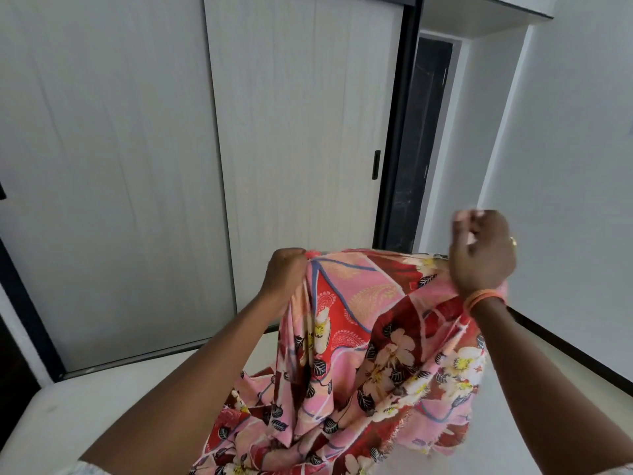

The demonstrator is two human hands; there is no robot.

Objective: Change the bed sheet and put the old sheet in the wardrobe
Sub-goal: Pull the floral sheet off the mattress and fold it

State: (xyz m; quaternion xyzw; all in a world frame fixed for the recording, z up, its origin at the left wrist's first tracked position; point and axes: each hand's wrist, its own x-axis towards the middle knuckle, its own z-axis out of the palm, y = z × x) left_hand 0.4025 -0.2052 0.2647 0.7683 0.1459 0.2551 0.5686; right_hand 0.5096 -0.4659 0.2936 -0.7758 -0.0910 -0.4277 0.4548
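In front of me, filling the far left, are the wardrobe's pale sliding doors (137,166), both closed, so that's the first thing in my way when it's time to stash anything. The black handle (376,165) sits on the right door's edge, with a dark gap beside it. Below, near me, is the bare white mattress (102,399).

The floral sheet (359,354), pink and red with cream flowers, hangs between my arms over the mattress, bunched at the bottom. My left hand (286,277) is clenched around its top edge. My right hand (481,252) is up at the other corner with the cloth draped under the wrist; fingers look curled, but it's blurry and I honestly can't tell if they're pinching fabric or not. Orange bangles (484,298) on that wrist.

I reckon I'm folding it. Trick is finding both corners, pulling the top edge taut, and keeping the tail from dragging before bringing the hands together.
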